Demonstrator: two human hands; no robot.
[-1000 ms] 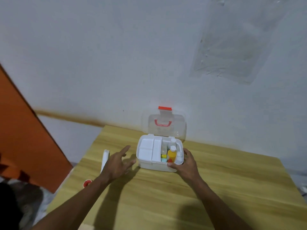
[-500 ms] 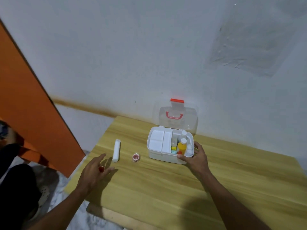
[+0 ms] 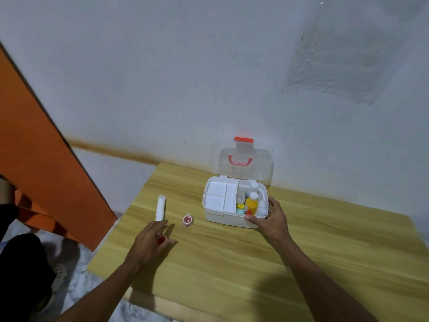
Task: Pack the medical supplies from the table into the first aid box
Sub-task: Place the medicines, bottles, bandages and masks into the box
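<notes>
Moved: left hand [image 3: 152,240] went forward, now pinching small round red cap [image 3: 161,239].
Right hand [image 3: 271,218]: clasps white plastic box [image 3: 228,216] corner.
Desk [image 3: 232,263]: pale wood grain; white cylindrical roll [image 3: 160,207].

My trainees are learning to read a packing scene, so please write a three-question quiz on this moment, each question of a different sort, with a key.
1. True or false: the lid of the first aid box is shut.
2. Which hand touches the box? A. left hand B. right hand C. neither
3. Fill in: the long white roll lies on the table to the ____ of the box, seen from the camera.

Key
1. False; it stands open.
2. B; its fingers rest on the box's near right corner.
3. Left, beyond the small red and white roll.
</notes>
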